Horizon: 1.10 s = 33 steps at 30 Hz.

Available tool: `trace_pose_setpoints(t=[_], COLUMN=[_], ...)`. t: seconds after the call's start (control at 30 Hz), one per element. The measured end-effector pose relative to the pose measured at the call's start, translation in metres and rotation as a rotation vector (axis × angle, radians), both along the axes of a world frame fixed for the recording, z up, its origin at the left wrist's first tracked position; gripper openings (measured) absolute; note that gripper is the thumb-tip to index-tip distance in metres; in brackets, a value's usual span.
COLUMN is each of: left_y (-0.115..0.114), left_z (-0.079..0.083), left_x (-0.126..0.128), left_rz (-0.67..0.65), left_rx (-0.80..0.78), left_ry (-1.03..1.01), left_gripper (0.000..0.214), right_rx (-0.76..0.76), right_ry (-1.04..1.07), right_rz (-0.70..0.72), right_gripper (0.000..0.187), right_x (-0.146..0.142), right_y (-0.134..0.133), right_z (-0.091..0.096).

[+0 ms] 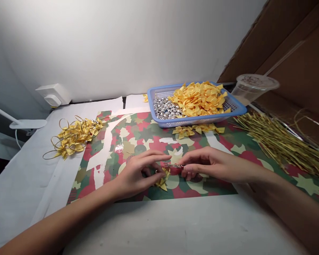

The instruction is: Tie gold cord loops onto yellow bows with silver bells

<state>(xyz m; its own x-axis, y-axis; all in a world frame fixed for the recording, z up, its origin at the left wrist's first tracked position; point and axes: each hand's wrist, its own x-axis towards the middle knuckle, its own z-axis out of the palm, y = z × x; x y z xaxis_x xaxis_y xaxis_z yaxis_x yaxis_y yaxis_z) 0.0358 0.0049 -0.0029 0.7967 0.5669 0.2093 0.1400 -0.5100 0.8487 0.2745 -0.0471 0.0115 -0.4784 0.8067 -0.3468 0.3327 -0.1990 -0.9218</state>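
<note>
Over the patterned sheet (196,186), my left hand (139,170) pinches a yellow ribbon flower (162,181) with a gold wire loop. Closed around a pair of red-handled pliers (176,169) is my right hand (202,163). The metal jaws point left toward the flower and the left fingertips; whether they grip the wire I cannot tell. Just behind the hands, several yellow bows (184,131) lie along the front of the blue basket (196,121). That basket holds a heap of yellow ribbon pieces (202,97) and silver bells or beads (166,109).
Looped yellow flowers (78,134) are piled at the left. On the right lies a bundle of thin gold wire stems (284,141). A lidded clear plastic cup (252,90) stands behind it, beside a cardboard panel (289,46). A white adapter (54,95) sits by the wall.
</note>
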Motion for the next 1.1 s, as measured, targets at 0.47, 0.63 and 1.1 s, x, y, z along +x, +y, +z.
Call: trace_pose_setpoints(t=[0.47, 0.63, 1.1], left_y=[-0.0003, -0.0005, -0.0001], left_z=[0.0000, -0.0005, 0.0010], left_x=[0.0004, 0.0002, 0.0008], left_rz=[-0.011, -0.017, -0.008], left_rx=[0.049, 0.068, 0.043], left_ry=[-0.004, -0.010, 0.008], left_gripper=[0.034, 0.034, 0.035], right_rx=[-0.013, 0.009, 0.027], right_ry=[-0.004, -0.005, -0.027], right_rz=[-0.012, -0.002, -0.008], right_gripper=[0.039, 0.039, 0.044], right_x=[-0.0004, 0.0001, -0.0013], right_y=[0.0005, 0.0000, 0.0000], right_z=[0.0005, 0.0011, 0.0027])
